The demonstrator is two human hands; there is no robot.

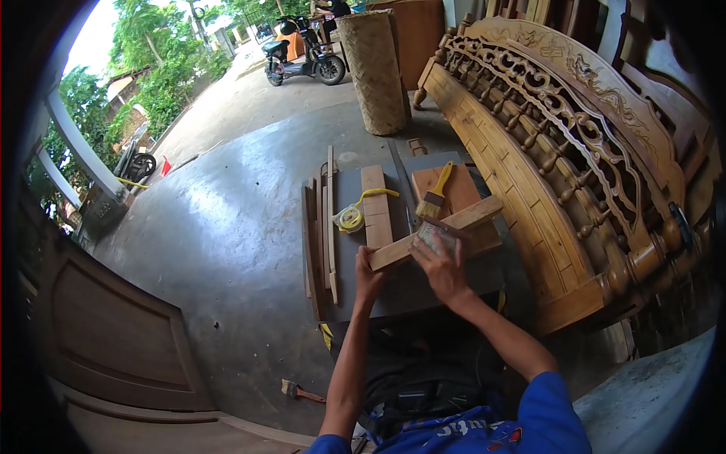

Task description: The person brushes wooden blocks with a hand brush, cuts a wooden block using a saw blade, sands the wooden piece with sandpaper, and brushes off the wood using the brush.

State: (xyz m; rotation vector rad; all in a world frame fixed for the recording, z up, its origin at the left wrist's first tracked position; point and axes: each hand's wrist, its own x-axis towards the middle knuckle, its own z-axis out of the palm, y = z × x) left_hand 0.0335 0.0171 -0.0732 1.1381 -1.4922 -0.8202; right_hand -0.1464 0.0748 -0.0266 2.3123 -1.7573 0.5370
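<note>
My left hand (367, 274) is wrapped round the near left end of a pale wooden bar (476, 215), which slants up to the right over the dark work table (348, 291). On the middle of the bar, my right hand (441, 266) presses a greyish, worn piece of sandpaper (437, 237); its fingers partly cover it. Just beyond lies a yellow-handled paintbrush (436, 191), resting on a reddish-brown wooden block (456, 193). A hand saw (402, 181) lies left of the block. A yellow tape measure (351, 219) sits beside a short plank (375, 208), its tape stretched across it.
Thin wooden strips (330, 227) lie along the table's left edge. A carved wooden bed frame (529, 174) stands close on the right. Another brush (302, 391) and a panelled door (113, 333) are at lower left. A woven roll (372, 72) and a motorbike (305, 57) stand beyond.
</note>
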